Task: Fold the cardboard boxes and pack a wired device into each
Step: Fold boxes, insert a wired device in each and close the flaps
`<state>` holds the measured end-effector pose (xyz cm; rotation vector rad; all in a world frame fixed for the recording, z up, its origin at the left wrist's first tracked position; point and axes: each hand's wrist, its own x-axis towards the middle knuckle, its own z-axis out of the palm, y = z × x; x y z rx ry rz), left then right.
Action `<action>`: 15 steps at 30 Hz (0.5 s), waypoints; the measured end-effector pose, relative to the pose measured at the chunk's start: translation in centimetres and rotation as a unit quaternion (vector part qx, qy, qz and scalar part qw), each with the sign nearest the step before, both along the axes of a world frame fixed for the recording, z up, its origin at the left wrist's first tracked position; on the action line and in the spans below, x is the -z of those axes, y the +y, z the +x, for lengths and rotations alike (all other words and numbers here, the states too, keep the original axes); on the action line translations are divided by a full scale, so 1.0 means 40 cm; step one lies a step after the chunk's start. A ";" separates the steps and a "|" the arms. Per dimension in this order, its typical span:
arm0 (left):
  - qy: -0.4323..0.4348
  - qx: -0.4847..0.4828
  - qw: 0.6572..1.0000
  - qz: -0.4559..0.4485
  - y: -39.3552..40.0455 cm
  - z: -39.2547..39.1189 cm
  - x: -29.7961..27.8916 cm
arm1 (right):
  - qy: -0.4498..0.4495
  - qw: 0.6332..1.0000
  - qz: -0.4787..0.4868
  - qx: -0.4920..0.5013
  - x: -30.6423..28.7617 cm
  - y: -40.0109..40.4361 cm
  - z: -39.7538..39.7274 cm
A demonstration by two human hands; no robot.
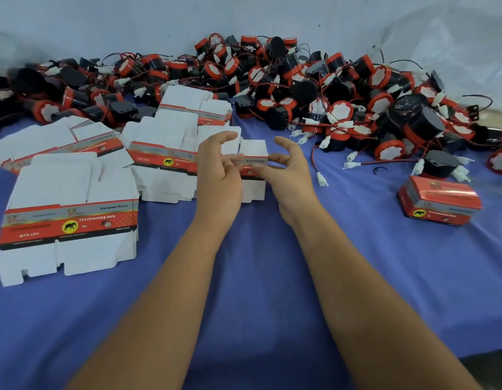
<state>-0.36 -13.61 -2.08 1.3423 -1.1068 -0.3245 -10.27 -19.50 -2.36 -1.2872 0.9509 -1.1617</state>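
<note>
Left hand [219,175] and right hand [289,175] pinch a flat box blank [252,161] by its edges just above the stacks on the desk [258,277]; judged risk: loose fingertip grip lets panels crease off-score.

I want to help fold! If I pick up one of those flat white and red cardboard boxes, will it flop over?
Probably a little. The flat white and red cardboard box blank looks thin and creased, so it would likely bend along its folds. It seems light. Its loose flaps may swing, so hold it by the printed middle band.
</note>
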 end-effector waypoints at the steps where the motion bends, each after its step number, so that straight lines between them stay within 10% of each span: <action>1: -0.004 -0.004 1.000 -0.007 0.002 0.000 -0.003 | -0.011 1.000 0.007 0.011 0.000 -0.001 0.000; 10: -0.008 -0.023 0.998 0.057 -0.002 0.025 0.007 | -0.197 0.967 0.119 0.111 -0.011 -0.033 -0.048; 15: -0.075 0.009 0.994 0.084 -0.007 0.018 0.011 | -0.133 0.984 0.084 0.083 -0.019 -0.019 -0.043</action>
